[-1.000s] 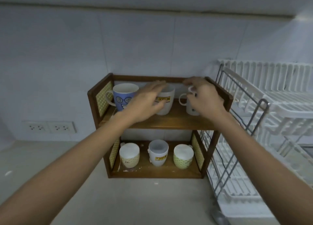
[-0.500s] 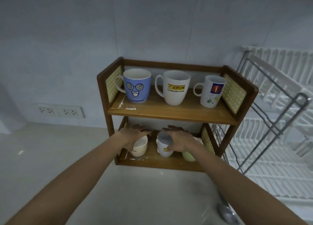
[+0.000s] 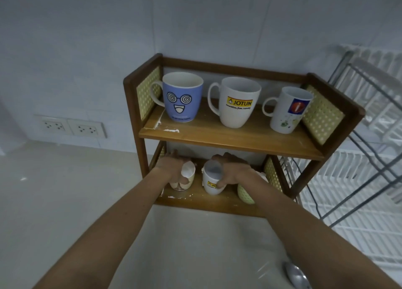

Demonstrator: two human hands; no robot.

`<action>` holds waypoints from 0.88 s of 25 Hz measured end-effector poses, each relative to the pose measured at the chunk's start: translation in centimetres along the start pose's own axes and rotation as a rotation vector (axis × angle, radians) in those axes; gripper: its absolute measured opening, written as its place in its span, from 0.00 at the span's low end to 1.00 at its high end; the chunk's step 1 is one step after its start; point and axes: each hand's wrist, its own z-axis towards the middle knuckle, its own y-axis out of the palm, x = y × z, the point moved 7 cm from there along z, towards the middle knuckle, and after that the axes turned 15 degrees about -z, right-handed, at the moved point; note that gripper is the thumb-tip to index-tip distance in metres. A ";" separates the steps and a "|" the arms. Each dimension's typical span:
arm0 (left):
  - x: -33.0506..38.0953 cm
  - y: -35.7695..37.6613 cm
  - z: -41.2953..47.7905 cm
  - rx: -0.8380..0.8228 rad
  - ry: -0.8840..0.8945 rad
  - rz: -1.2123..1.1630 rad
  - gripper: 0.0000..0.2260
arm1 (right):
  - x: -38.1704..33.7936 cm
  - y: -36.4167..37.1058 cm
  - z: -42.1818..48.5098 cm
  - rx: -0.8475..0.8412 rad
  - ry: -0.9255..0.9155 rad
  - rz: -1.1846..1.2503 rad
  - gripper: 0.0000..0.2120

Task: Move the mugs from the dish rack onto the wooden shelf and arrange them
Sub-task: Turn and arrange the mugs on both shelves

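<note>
The wooden shelf [image 3: 228, 140] has two tiers. Its top tier carries a blue face mug [image 3: 182, 97], a white JOTUN mug [image 3: 237, 103] and a white mug with a red-and-blue logo [image 3: 288, 110], all upright. On the bottom tier my left hand [image 3: 173, 168] wraps a cream mug [image 3: 186, 178] at the left. My right hand [image 3: 231, 172] grips a small white JOTUN mug [image 3: 212, 181] in the middle. A green patterned mug [image 3: 244, 193] stands to the right, mostly hidden by my right forearm.
The white wire dish rack [image 3: 359, 180] stands right of the shelf, touching its side. A metal spoon [image 3: 295, 275] lies on the pale counter [image 3: 65, 191] at the bottom right. Two wall sockets [image 3: 71, 126] sit at the left.
Both hands dropped from the top-tier mugs to the bottom tier and closed on the cream mug and the small white mug. The camera moved closer and lower.
</note>
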 end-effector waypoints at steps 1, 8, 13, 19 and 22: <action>-0.1 0.1 0.1 0.010 -0.015 -0.017 0.36 | 0.0 0.0 0.0 0.004 0.010 0.005 0.46; 0.2 0.3 -0.6 0.040 -0.048 0.005 0.37 | 0.1 0.0 -0.9 -0.032 0.000 0.006 0.49; 4.3 3.2 -6.5 0.504 0.196 -0.182 0.29 | 6.9 1.1 -3.5 -0.117 0.360 -0.033 0.42; 7.9 14.1 -8.8 0.325 0.032 -0.335 0.31 | 7.7 4.9 -5.9 -0.133 0.405 0.190 0.43; 7.4 15.9 -8.1 0.276 -0.041 -0.277 0.33 | 7.2 4.6 -6.0 -0.159 0.296 0.324 0.42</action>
